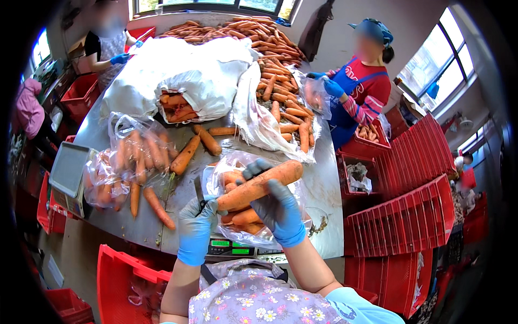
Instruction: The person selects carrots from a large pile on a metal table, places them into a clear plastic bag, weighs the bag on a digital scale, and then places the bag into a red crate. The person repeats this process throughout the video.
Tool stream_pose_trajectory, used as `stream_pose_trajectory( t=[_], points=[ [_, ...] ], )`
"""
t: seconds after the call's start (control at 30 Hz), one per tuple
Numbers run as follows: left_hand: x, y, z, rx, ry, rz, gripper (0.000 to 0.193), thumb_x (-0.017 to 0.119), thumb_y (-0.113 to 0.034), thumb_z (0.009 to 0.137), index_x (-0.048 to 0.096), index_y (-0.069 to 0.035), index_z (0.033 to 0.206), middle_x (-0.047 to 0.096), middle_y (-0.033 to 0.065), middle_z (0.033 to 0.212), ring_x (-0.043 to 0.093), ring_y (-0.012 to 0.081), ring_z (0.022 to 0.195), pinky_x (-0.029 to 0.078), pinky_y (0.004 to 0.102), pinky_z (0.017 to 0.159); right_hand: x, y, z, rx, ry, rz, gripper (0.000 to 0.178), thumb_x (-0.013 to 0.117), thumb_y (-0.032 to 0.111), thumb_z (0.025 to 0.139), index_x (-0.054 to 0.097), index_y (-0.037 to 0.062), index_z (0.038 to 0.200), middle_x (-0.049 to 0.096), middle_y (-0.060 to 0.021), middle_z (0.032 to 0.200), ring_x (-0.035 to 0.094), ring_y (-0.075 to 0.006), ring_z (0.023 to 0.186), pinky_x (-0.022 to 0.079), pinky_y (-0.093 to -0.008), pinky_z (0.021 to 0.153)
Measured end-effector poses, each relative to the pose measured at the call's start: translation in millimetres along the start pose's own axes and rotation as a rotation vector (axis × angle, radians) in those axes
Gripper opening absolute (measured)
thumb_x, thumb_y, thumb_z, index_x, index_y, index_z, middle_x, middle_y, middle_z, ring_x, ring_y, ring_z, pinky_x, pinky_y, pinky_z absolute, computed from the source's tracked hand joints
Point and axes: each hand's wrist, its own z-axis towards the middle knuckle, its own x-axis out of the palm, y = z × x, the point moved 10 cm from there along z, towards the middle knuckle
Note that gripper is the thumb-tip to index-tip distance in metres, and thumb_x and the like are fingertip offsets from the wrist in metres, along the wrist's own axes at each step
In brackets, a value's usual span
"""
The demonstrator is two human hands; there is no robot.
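Gloved in blue, my right hand (279, 210) grips a large carrot (259, 186), its thick end pointing up to the right. My left hand (196, 222), also gloved, is closed around a small dark-handled knife (198, 190) whose blade points up, beside the carrot's lower left end. Below the carrot, a clear plastic bag (294, 208) with several carrots rests on a digital scale (232, 249), of which only the lit green display shows. Left of my hands, two more clear bags of carrots (141, 148) lie on the metal table (186, 237), with loose carrots (184, 155) around them.
White sacks (199, 59) and a big carrot heap (243, 32) cover the table's far side. Another scale (70, 170) stands at left. Red crates (399, 227) are stacked at right; one red crate (121, 286) stands near my left arm. Two gloved co-workers stand across the table.
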Motion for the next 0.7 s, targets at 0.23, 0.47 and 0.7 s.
stream_pose_trajectory(
  t=[0.23,0.47,0.7],
  points=[
    [29.6,-12.5,2.3,0.143,0.076,0.167,0.019,0.064,0.000,0.082,0.064,0.002,0.101,0.067,0.0068,0.096,0.060,0.0103,0.085,0.049,0.0242,0.078,-19.6,4.2,-14.3,0.044,-0.058,-0.280,0.042,0.062,0.015,0.085,0.046,0.0000,0.121,0.053,-0.0143,0.119,0.051,-0.0252,0.114,0.040,-0.0378,0.100],
    [37.6,-20.2,-3.7,0.271,0.029,0.268,0.021,0.065,0.002,0.079,0.065,0.001,0.100,0.067,0.0046,0.093,0.059,0.0079,0.083,0.047,0.0220,0.075,-12.2,21.0,-24.7,0.032,-0.007,-0.223,0.042,0.063,0.011,0.084,0.045,0.0006,0.121,0.051,-0.0154,0.122,0.047,-0.0291,0.120,0.044,-0.0383,0.098],
    [48.6,-37.4,-11.6,0.394,0.018,0.372,0.021,0.064,0.001,0.081,0.064,-0.001,0.101,0.066,0.0061,0.099,0.059,0.0081,0.084,0.047,0.0217,0.073,-21.1,30.7,-34.2,-0.026,-0.019,-0.157,0.049,0.058,-0.001,0.072,0.047,0.0034,0.119,0.052,-0.0121,0.120,0.043,-0.0299,0.124,0.039,-0.0403,0.103]
  ],
)
